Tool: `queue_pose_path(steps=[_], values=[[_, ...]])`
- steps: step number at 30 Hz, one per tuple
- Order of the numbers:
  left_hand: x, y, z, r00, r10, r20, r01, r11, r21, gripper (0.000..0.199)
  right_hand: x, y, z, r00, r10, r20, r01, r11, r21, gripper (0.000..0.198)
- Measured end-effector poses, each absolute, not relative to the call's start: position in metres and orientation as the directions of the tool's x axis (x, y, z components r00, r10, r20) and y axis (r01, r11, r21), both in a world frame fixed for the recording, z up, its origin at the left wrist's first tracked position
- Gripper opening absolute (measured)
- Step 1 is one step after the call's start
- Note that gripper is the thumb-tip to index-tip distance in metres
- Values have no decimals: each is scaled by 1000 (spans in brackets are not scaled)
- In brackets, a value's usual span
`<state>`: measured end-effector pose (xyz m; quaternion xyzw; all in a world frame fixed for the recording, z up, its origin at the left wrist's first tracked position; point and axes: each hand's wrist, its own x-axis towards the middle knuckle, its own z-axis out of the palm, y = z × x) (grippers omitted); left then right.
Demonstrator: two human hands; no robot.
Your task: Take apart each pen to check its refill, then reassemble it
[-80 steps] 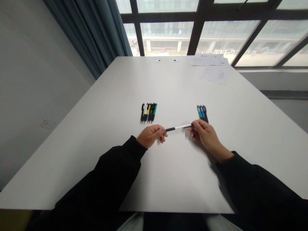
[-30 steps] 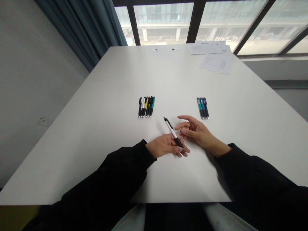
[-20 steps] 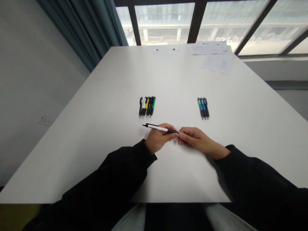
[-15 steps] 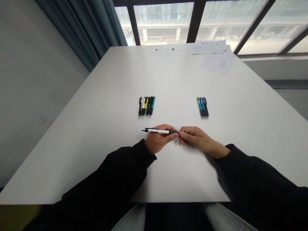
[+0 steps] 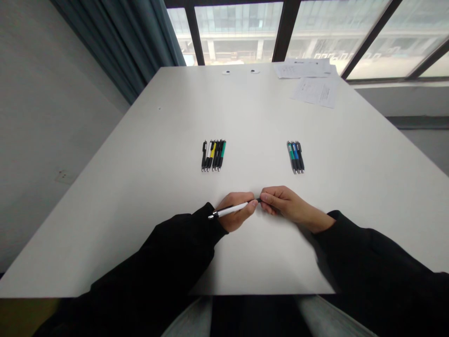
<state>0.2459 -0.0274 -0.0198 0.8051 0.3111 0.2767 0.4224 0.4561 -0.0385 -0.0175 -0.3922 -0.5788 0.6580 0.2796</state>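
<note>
The left hand (image 5: 237, 220) is closed in a pinch on a white click pen (image 5: 231, 209), its thumb and forefinger pressed together over the black grip section. The pen lies across that hand with its clicker end pointing out past the wrist side, over the cuff of the black left sleeve (image 5: 171, 252), and its body slopes slightly upward toward the right. The right hand (image 5: 285, 202) is also drawn closed, thumb against curled fingers, with its fingertips gripping the writing end of the same pen; the tip itself is hidden between them. Only a short stretch of dark grip shows in the narrow gap between the two hands. Both hands are near the middle of the white bench (image 5: 140, 210), the pen held in front of the person; whether either hand rests on the surface is hard to tell. Beyond the left hand lies a row of pens in black, white, yellow and green (image 5: 213, 156), set side by side with tips toward the person. Beyond the right hand lies a smaller group in green, blue and black (image 5: 295, 157), likewise side by side. Printed papers (image 5: 312, 90) lie at the far right edge.
</note>
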Motion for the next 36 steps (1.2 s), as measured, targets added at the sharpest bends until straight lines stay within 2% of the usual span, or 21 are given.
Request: queue_pose_path(steps=[9, 13, 15, 17, 21, 24, 26, 31, 33, 36], values=[[250, -30, -19, 577, 814, 63, 179, -202, 963, 50, 453, -43, -14, -432, 898, -85, 110, -41, -993, 40], [253, -29, -19, 545, 836, 65, 127, -158, 979, 56, 452, -42, -11, -397, 916, 59, 164, 135, -977, 24], [254, -29, -19, 535, 842, 67, 125, -158, 979, 58, 452, -41, -13, -386, 917, 106, 137, 170, -976, 18], [254, -28, -18, 533, 843, 73, 136, -170, 976, 59, 452, -39, -16, -391, 917, 85, 105, 137, -985, 20], [254, -27, -17, 541, 839, 65, 141, -167, 976, 59, 452, -39, -19, -419, 908, -21, 145, 44, -988, 35], [253, -27, -17, 548, 834, 58, 132, -155, 979, 59, 451, -40, -18, -363, 932, 4, 47, 22, -999, 23], [252, -27, -18, 549, 833, 63, 126, -156, 980, 59, 450, -40, -17, -339, 941, 19, -34, 8, -999, 26], [251, -26, -20, 534, 844, 53, 141, -150, 979, 60, 450, -40, -17, -362, 932, -19, 11, -17, -1000, 28], [251, -26, -21, 539, 842, 41, 148, -142, 979, 60, 449, -40, -16, -328, 945, -2, -38, -15, -999, 22], [250, -26, -23, 538, 842, 39, 141, -135, 981, 61, 449, -39, -16, -294, 956, 6, -112, -28, -993, 34]])
